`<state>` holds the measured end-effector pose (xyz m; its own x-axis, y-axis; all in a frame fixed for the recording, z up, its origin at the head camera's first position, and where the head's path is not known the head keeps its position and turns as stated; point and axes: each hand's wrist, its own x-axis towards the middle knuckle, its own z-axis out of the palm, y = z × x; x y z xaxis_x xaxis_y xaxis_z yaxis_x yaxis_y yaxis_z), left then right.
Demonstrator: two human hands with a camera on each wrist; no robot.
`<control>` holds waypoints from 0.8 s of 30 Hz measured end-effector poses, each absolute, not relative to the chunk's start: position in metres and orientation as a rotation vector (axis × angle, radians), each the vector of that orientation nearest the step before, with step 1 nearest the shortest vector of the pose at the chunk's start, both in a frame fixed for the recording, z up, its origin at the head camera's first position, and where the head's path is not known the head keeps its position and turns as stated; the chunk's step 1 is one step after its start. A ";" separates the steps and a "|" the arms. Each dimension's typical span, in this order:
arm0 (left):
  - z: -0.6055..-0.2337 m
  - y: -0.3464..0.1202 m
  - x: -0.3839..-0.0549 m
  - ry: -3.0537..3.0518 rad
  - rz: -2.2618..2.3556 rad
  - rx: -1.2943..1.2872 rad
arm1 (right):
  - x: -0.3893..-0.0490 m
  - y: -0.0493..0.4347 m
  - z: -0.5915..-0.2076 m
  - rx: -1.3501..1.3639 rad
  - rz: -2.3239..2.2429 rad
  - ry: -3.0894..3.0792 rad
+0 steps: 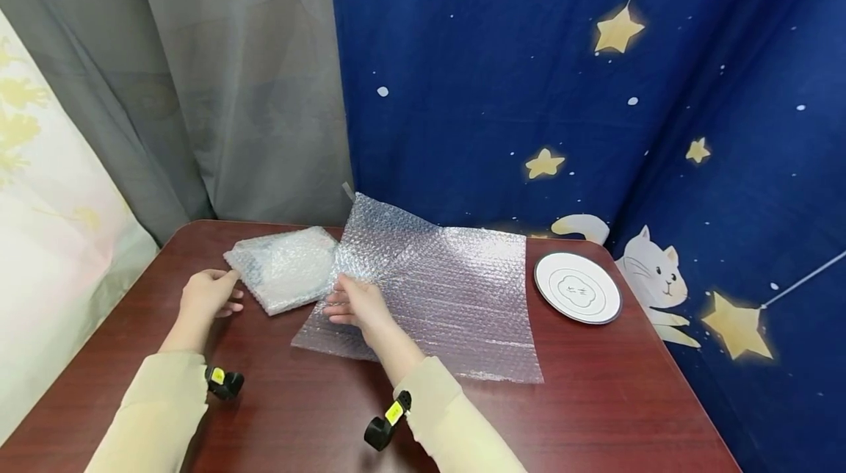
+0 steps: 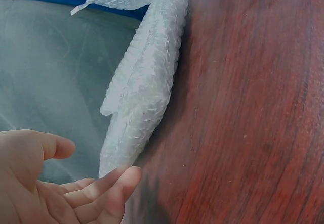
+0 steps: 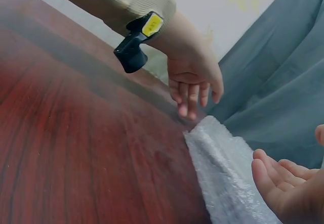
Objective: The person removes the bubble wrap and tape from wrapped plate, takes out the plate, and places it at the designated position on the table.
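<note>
Red-brown table point(image 1: 297, 414) | bubble-wrapped bundle point(image 1: 291, 272) (contents obscured) | left hand point(image 1: 206, 294), right hand point(image 1: 360, 304): both loose, unclenched

The counter point(image 1: 615, 399) has a reddish-brown wood-grain surface with rounded rear corners. A white plate point(image 1: 578, 288) with a dark rim and a line-drawn central motif lies near the rear right corner. Behind the counter, a grey curtain point(image 1: 254, 91) hangs at left, adjoining a blue curtain point(image 1: 476, 91) printed with yellow stars point(image 1: 618, 31) and a white cat point(image 1: 653, 271). Pale fabric point(image 1: 59, 253) with yellow print covers the far left.
</note>
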<state>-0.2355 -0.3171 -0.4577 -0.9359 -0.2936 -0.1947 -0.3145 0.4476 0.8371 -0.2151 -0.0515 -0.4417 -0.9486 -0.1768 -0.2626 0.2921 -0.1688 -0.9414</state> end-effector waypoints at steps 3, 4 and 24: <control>-0.459 -0.318 -0.237 2.628 1.566 -0.552 | -0.215 -0.056 -0.446 0.133 -2.199 1.758; -0.460 -0.318 -0.238 2.621 1.569 -0.551 | -0.215 -0.058 -0.447 0.135 -2.202 1.746; -0.471 -0.318 -0.243 2.470 1.705 -0.560 | -0.218 -0.080 -0.465 0.118 -2.184 1.408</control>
<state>-0.2433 -0.3177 -0.4712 -0.9291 -0.2466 -0.2757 -0.3453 0.3103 0.8857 -0.2180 -0.0797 -0.4655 -0.8539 -0.3862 -0.3490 0.4773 -0.3136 -0.8209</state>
